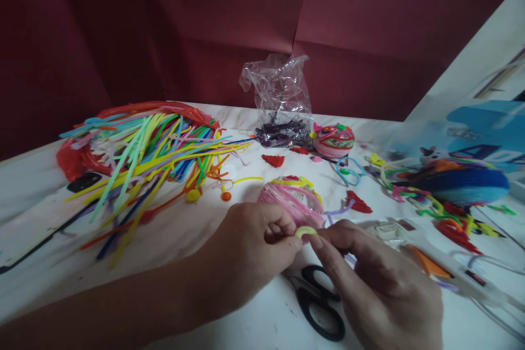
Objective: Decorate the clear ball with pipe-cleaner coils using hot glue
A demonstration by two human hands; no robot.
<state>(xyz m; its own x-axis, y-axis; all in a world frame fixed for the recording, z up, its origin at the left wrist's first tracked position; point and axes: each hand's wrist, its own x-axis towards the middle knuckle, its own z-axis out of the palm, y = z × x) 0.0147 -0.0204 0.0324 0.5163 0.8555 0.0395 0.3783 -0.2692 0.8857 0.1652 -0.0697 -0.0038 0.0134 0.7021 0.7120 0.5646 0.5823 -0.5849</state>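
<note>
The left hand (256,249) and right hand (381,279) pinch opposite ends of the yellow loop (304,229) between their fingers, probably to hold its curve, above the counter (246,322), between pink ball (283,197) and nearer scissors (315,291).

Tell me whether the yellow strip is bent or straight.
Bent: the yellow strip forms a small arch between the left hand and the right hand.
</note>
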